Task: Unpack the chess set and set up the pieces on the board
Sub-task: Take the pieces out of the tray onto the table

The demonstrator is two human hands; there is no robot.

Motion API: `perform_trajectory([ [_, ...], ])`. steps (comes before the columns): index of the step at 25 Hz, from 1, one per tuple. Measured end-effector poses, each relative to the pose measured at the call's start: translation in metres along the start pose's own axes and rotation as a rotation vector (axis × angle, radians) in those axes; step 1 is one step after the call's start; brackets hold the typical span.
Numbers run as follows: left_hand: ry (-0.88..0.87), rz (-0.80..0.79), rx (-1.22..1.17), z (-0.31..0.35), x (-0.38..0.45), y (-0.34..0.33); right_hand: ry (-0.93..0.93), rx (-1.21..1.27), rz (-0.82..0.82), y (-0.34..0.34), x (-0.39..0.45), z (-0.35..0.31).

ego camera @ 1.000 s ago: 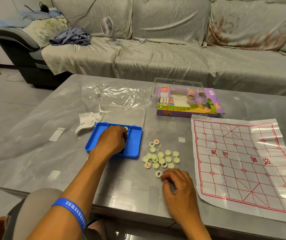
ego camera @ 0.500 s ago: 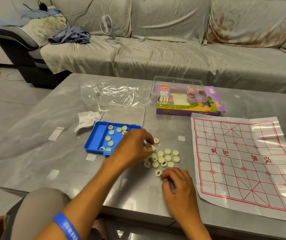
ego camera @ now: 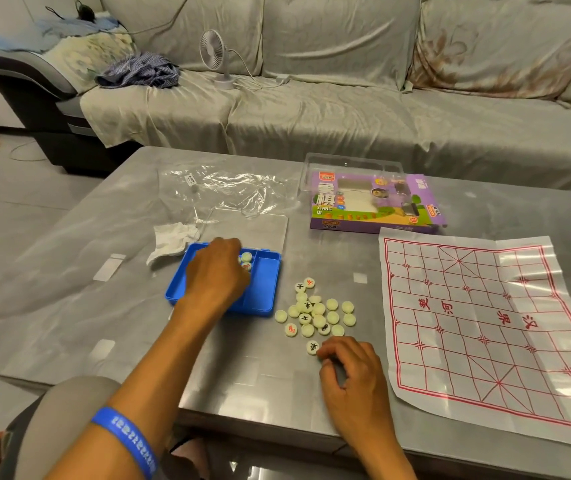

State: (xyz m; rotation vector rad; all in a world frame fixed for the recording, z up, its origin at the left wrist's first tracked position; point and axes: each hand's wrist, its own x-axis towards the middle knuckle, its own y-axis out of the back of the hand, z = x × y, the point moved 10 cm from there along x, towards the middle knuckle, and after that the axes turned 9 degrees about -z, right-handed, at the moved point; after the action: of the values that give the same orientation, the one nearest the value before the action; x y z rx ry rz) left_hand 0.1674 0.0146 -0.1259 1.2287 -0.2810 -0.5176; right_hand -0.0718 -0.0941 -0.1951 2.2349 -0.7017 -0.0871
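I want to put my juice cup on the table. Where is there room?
Bare table lies left of the blue tray, and along the near edge between both arms. The board is bare too. It is crowded where the pieces cluster between tray and board.

Blue tray (ego camera: pixel 263 289) open, few pieces (ego camera: pixel 246 257) inside; pale discs (ego camera: pixel 318 311) heaped beside; board (ego camera: pixel 485 323) flat, apparently bare.

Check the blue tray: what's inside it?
Two pale round pieces show in the blue tray, right compartment bare. The left hand covers the rest; any pieces under it are hidden.
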Motion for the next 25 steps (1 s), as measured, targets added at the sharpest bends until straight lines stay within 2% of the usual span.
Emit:
perform_trajectory([
  [2,0.083,-0.178,0.093,-0.024,0.009,-0.021,0.003,-0.001,0.005,0.001,0.000,0.000],
  [4,0.056,-0.247,0.072,-0.025,0.012,-0.037,0.002,0.005,0.007,0.001,-0.001,-0.001],
  [8,0.004,-0.245,0.068,-0.017,0.018,-0.049,0.011,0.002,0.013,0.002,-0.001,-0.002],
  [12,-0.036,-0.133,0.040,-0.014,0.018,-0.039,0.012,0.003,0.005,0.001,0.000,-0.001],
  [17,-0.073,-0.192,-0.037,-0.012,0.023,-0.043,0.008,-0.006,0.002,0.000,0.000,0.001],
  [22,-0.147,-0.265,0.050,-0.008,0.025,-0.049,0.004,-0.020,-0.013,-0.001,0.000,0.000],
  [25,-0.151,-0.227,0.031,-0.008,0.026,-0.044,0.008,-0.023,-0.013,0.000,0.000,-0.001],
])
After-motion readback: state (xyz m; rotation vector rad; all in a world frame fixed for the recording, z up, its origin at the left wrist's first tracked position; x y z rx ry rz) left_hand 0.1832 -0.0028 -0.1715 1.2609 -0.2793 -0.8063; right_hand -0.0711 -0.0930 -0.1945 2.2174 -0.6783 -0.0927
